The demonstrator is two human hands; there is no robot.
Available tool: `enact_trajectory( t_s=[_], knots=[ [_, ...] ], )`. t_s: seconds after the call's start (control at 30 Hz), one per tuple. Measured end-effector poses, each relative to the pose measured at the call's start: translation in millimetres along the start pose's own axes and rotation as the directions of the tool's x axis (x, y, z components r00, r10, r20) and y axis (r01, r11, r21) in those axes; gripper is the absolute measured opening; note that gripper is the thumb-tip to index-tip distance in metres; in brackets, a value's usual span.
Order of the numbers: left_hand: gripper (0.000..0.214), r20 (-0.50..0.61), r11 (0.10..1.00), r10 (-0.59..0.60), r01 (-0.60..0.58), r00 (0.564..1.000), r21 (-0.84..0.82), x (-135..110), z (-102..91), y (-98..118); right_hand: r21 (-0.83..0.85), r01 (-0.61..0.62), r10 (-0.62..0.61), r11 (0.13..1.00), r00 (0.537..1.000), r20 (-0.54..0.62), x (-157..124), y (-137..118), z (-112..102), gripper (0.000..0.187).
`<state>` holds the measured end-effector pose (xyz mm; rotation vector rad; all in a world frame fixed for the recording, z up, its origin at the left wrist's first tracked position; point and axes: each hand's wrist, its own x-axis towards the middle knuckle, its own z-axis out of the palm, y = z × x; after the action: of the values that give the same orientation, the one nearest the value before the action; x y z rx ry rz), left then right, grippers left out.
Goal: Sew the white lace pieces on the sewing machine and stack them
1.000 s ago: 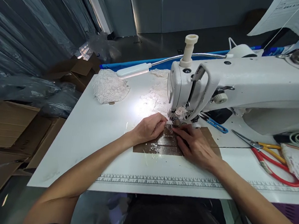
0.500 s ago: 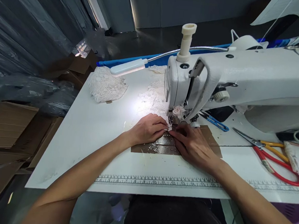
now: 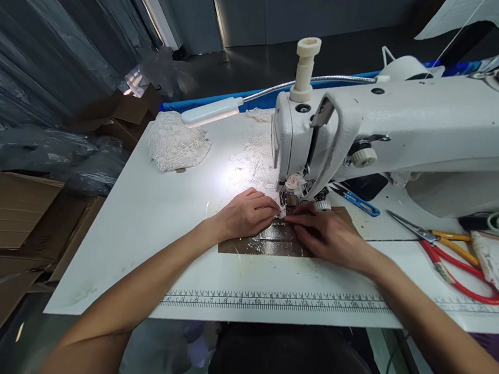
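Both hands work at the needle end of a white sewing machine [image 3: 416,126]. My left hand [image 3: 249,213] has its fingers pressed together on the edge of a small piece of white lace [image 3: 282,212] just in front of the presser foot [image 3: 289,201]. From the other side my right hand [image 3: 322,231] pinches the same lace, thumb and forefinger close to the foot. More white lace [image 3: 258,158] lies behind, under the lamp's light. Below the hands is a brown sheet [image 3: 235,246] with a shiny metal plate [image 3: 274,238].
Crumpled lace [image 3: 179,141] lies at the back left, beside a lamp [image 3: 210,112]. To the right are blue thread snips [image 3: 357,202], red-handled scissors [image 3: 460,269] and yellow-handled scissors [image 3: 456,246]. A printed ruler [image 3: 266,300] runs along the table's front edge. Cardboard boxes [image 3: 12,207] stand at left.
My right hand has shifted slightly, its wrist turning and its fingers flattening toward the lace edge. My left hand stays nearly in place. The whole view has moved a little.
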<state>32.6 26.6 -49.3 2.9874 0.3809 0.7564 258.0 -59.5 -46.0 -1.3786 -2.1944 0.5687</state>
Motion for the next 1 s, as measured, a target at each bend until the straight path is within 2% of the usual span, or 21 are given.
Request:
enact_trajectory(
  t_s=[0.07, 0.17, 0.27, 0.4, 0.5, 0.6, 0.73, 0.87, 1.0],
  knots=[
    [0.012, 0.002, 1.000, 0.008, -0.008, 1.000, -0.004, -1, 0.3, -1, 0.121, -0.096, 0.094, 0.988, 0.995, 0.017, 5, 5, -9, 0.030],
    [0.012, 0.002, 1.000, 0.009, -0.009, 1.000, -0.014, -2, 1.5, -2, 0.104, -0.151, 0.158, 0.983, 0.985, -0.064, 9, 8, -9, 0.031],
    [0.013, 0.000, 1.000, 0.009, -0.009, 1.000, -0.016, -3, 2.0, -2, -0.041, -0.110, 0.102, 0.993, 0.982, -0.157, 6, 5, 1, 0.033],
    [0.013, -0.005, 1.000, 0.016, -0.016, 1.000, 0.000, -2, 1.4, 0, -0.156, 0.001, -0.020, 0.988, 0.992, -0.125, 1, 3, 12, 0.035],
    [0.012, -0.037, 1.000, 0.022, -0.021, 0.999, 0.015, -3, 1.3, 1, -0.159, 0.052, -0.072, 0.986, 0.990, -0.123, 1, 5, 15, 0.036],
    [0.014, -0.092, 1.000, -0.005, 0.006, 0.996, 0.018, -3, 1.8, 1, -0.133, 0.021, -0.043, 0.991, 0.986, -0.161, 0, 6, 15, 0.036],
    [0.010, -0.118, 0.997, -0.045, 0.036, 0.992, -0.071, -1, 1.9, 2, -0.065, 0.003, -0.015, 0.998, 0.982, -0.188, -2, 4, 11, 0.034],
    [0.008, -0.118, 0.987, -0.095, 0.078, 0.989, -0.143, 1, 2.0, 4, -0.081, 0.066, -0.076, 0.995, 0.988, -0.136, -3, 2, 10, 0.035],
    [0.009, -0.134, 0.981, -0.121, 0.098, 0.983, -0.168, 2, 2.9, 6, -0.167, 0.084, -0.099, 0.982, 0.992, -0.081, -1, -1, 13, 0.038]
  ],
)
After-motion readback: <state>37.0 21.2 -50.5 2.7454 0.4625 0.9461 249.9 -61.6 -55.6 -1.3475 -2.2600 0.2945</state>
